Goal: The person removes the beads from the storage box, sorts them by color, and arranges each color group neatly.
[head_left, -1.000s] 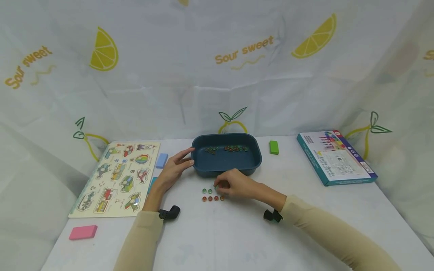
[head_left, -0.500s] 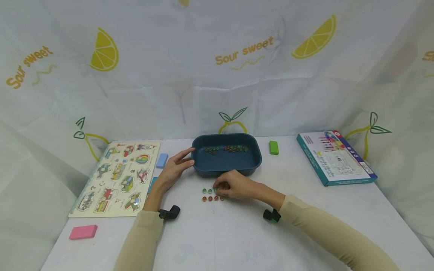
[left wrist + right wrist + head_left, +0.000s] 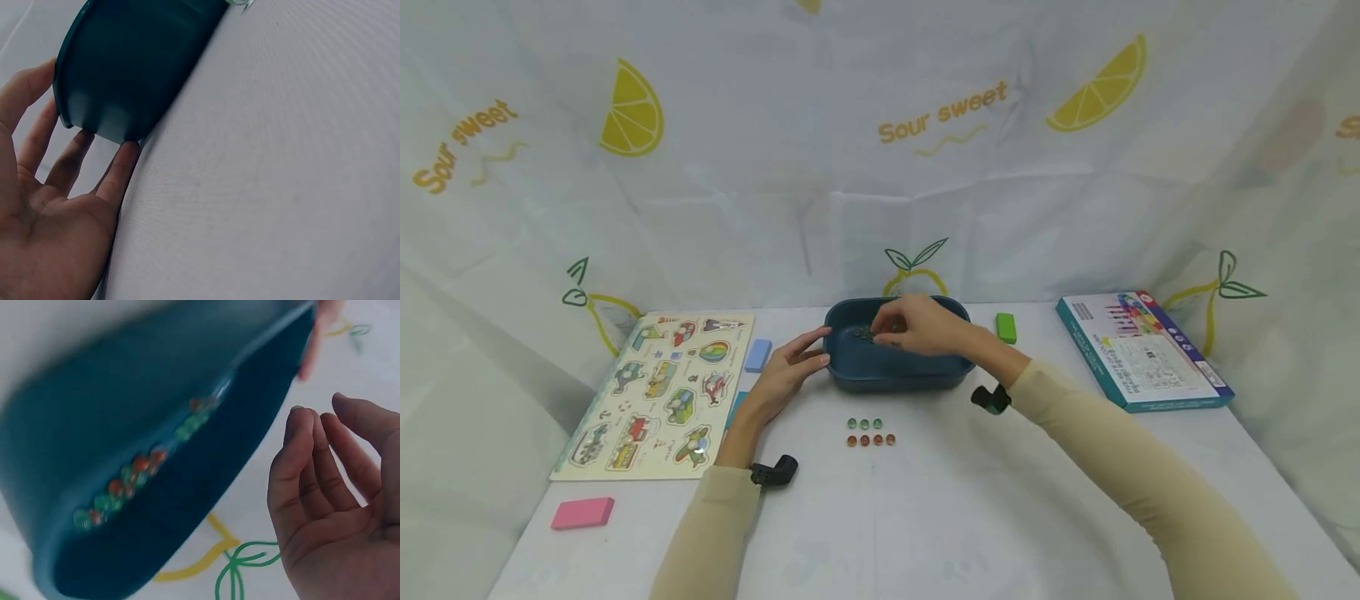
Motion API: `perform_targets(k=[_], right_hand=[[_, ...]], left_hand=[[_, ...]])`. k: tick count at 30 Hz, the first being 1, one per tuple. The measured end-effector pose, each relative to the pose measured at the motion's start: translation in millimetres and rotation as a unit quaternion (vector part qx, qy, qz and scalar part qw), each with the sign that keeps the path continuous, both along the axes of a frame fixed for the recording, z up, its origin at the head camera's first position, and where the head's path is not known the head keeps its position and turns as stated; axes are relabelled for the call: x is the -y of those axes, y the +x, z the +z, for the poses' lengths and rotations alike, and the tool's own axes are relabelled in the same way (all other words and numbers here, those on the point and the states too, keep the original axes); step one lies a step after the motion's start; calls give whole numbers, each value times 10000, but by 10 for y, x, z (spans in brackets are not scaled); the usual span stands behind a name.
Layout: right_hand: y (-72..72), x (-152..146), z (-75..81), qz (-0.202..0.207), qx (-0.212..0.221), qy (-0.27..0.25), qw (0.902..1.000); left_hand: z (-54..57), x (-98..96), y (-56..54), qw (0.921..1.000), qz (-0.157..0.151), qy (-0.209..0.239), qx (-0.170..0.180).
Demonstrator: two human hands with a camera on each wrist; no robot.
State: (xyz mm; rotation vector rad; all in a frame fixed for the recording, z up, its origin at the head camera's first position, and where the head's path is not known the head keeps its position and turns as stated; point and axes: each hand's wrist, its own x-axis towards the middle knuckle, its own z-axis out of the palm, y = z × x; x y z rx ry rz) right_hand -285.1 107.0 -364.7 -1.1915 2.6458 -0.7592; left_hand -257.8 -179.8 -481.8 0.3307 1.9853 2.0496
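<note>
Marbles [image 3: 141,463] lay in the tray [image 3: 887,384] just below the parted, empty fingers of the right hand [image 3: 921,325], farther from the left hand [image 3: 786,375], whose spread fingers touched the tray.

From the middle of the counter [image 3: 880,533], a picture puzzle board [image 3: 692,373] lies between nine and ten o'clock, a blue block [image 3: 757,356] just beside it at ten. A pink block [image 3: 582,513] lies between eight and nine, a green block [image 3: 1006,327] between one and two, a printed box [image 3: 1150,354] between two and three. A lemon-print cloth [image 3: 737,242] hangs at twelve.
</note>
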Motion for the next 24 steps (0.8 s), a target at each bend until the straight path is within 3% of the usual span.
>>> perform_targets(k=[5, 10, 15, 19, 24], right_hand=[[-408, 193, -5, -197, -66, 895, 9958], [-618, 332, -152, -180, 5, 1622, 9866], [-672, 440, -295, -170, -208, 2215, 9748], [-654, 513, -320, -204, -268, 2483, 9681], [-619, 496, -248, -134, -146, 2249, 9742]], left_hand=[[-3, 10, 1, 10000, 33, -52, 18], [-13, -10, -18, 9999, 56, -125, -34], [1, -34, -29, 9999, 7, -137, -79], [12, -17, -19, 9998, 62, -148, -81], [7, 7, -6, 9997, 77, -195, -84]])
